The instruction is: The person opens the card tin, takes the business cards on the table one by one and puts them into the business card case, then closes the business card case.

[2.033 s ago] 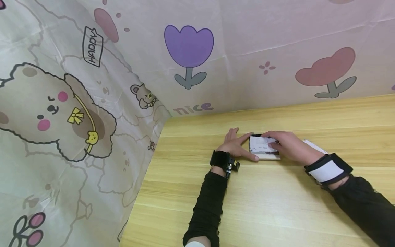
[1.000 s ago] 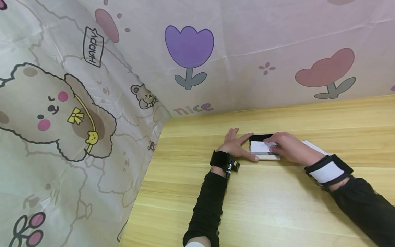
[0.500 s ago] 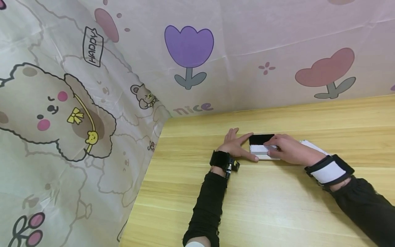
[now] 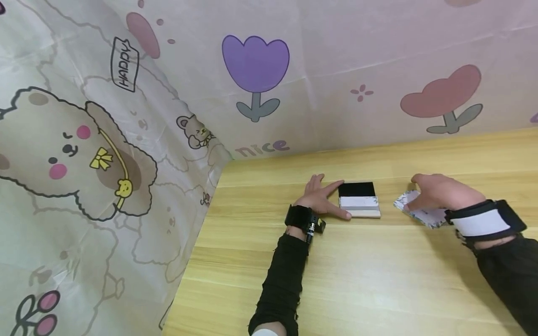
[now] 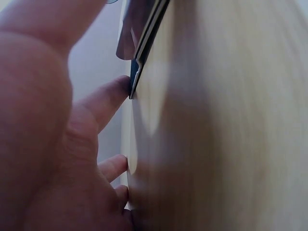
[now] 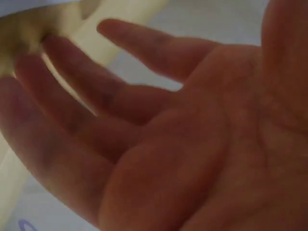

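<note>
An opened flat card case (image 4: 356, 189) lies on the table in the head view. Its far half is black inside, and a white card (image 4: 358, 201) with a blue-grey pattern shows in the near half. My left hand (image 4: 319, 198) rests beside it, thumb and index finger spread straight to its left corners. The left wrist view catches the case's thin edge (image 5: 144, 48) at a fingertip. Farther right, my right hand (image 4: 441, 191) is over a white patterned card or paper (image 4: 424, 216), partly covering it. Its fingers are loosely extended in the right wrist view; contact with the card is unclear.
The wood-grain table (image 4: 349, 275) extends toward me and to the right. Behind it hangs a pink cloth (image 4: 328, 93) with printed flowers, and along the left side a pale cloth (image 4: 105, 196) printed with a bear.
My right hand has left the card case and moved right, uncovering the patterned card or paper there. In the case, the card's visible strip narrowed, exposing more black. My left hand stayed.
</note>
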Tool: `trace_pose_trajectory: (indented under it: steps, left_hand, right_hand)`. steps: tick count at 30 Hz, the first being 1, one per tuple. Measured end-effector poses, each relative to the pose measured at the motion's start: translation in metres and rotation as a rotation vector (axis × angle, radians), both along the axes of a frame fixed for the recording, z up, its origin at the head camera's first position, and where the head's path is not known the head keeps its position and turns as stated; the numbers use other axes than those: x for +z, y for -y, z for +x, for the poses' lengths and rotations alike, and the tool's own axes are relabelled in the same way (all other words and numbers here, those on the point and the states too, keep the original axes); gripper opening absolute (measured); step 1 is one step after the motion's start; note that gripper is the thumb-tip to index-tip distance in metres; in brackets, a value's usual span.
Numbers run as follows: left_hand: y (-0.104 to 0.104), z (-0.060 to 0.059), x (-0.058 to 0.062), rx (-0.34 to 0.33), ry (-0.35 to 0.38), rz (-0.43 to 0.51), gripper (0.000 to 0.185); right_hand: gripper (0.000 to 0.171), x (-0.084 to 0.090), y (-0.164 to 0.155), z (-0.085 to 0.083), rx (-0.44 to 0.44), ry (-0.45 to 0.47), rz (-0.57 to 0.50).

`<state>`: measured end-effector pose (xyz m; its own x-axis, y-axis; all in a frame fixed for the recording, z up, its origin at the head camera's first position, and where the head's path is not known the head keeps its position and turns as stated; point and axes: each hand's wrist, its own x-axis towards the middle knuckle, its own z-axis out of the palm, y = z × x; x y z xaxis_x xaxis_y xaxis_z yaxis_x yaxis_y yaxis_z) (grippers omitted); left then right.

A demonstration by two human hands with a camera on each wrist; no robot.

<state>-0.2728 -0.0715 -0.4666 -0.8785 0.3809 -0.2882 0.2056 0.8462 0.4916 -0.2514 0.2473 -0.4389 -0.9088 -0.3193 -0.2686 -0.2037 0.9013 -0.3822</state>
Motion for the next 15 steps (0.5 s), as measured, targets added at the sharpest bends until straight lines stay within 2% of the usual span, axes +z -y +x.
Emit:
trace_pose_trajectory:
  steps: [3,7,10,15]
  left_hand:
    - [-0.0001,-0.0001,0.0009,0.004,0.002,0.008,0.108]
    - [-0.0007,0.0003,0.002,0.008,0.008,0.016,0.108]
    - [-0.0011,0.0004,0.0018,0.011,0.014,0.019,0.108]
    - [-0.0009,0.0006,0.0009,0.019,0.021,0.021,0.107]
  right_hand:
    - [0.083,-0.0019,-0.0027,0.0002,0.0,0.043,-0.012]
    - [0.076,-0.0045,-0.0015,-0.0011,-0.004,0.052,-0.03]
    - [0.078,-0.0054,-0.0027,-0.003,-0.029,0.07,-0.056]
    - [0.076,-0.0076,-0.0058,-0.0062,-0.061,0.044,-0.094]
